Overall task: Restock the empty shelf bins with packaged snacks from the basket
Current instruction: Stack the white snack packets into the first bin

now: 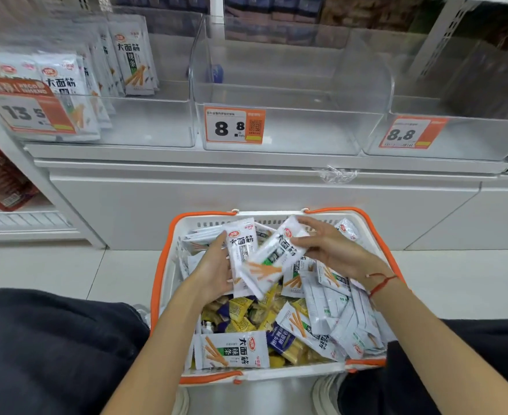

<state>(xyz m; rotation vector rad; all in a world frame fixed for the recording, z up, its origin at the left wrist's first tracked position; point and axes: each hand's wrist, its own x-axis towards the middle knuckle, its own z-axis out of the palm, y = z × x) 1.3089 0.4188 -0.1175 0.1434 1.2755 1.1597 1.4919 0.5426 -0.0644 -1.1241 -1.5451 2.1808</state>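
Gathering white packets for the shelf bins [288, 94], clear and bare above and beyond both hands, one bin [145, 121] up and left already part-filled with matching packets. Working over the orange-rimmed basket [169, 265], directly under the hands, heaped with white packets [336, 307] and small yellow and purple sweets [246, 316]. Left hand [214, 271] curled round an upright white packet [242, 253], likely a thin stack. Right hand [330, 250] pinching a second packet [276, 259], tilted across the first and touching it. Best done by squaring the tilted packet flush against the left-hand stack, print facing one way, gripping firmly at the edges since the film looks slippery, then lifting the whole stack up to the bare bin.
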